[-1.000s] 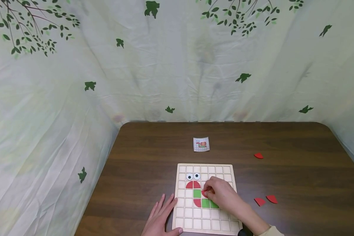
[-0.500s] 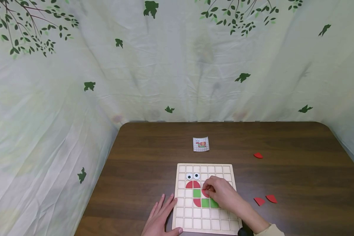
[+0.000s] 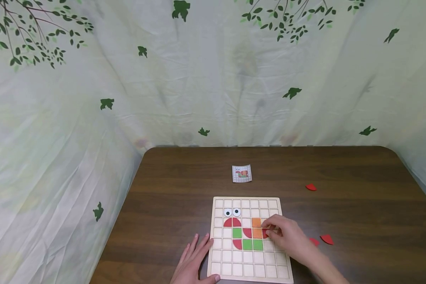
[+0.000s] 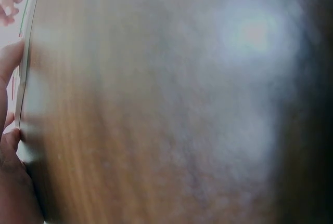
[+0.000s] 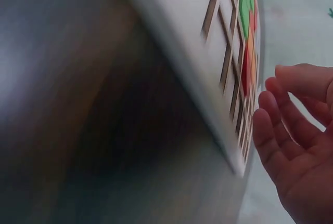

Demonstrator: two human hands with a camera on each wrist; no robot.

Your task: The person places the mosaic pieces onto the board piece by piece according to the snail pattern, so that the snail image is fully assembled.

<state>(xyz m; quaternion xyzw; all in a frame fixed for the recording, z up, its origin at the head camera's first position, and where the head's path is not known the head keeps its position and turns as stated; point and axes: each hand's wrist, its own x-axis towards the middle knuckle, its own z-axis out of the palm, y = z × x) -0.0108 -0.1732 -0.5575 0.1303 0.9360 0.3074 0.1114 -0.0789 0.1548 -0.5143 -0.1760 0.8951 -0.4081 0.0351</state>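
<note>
A pale wooden grid board (image 3: 237, 269) lies on the table, carrying two eye pieces (image 3: 232, 212), several red quarter-circle pieces (image 3: 247, 233), green squares (image 3: 247, 244) and two orange squares (image 3: 257, 233). My left hand (image 3: 193, 260) rests with fingers spread along the board's left edge. Over the board's right side, my right hand (image 3: 284, 236) has its fingertips close to a red quarter-circle piece (image 3: 265, 234) beside the lower orange square. In the right wrist view the right hand (image 5: 302, 130) shows gently bent fingers, thumb near the index finger, with nothing between them.
Loose red pieces lie right of the board: one farther back (image 3: 311, 187) and two nearer, one (image 3: 327, 239) in full view and one (image 3: 314, 241) partly behind the right hand. A small picture card (image 3: 242, 174) lies beyond the board. A printed curtain (image 3: 213, 79) hangs behind the table.
My right hand has shifted right, away from the red piece beside the green square, and uncovered the orange squares. A red piece now shows right of them. The left hand stays in place.
</note>
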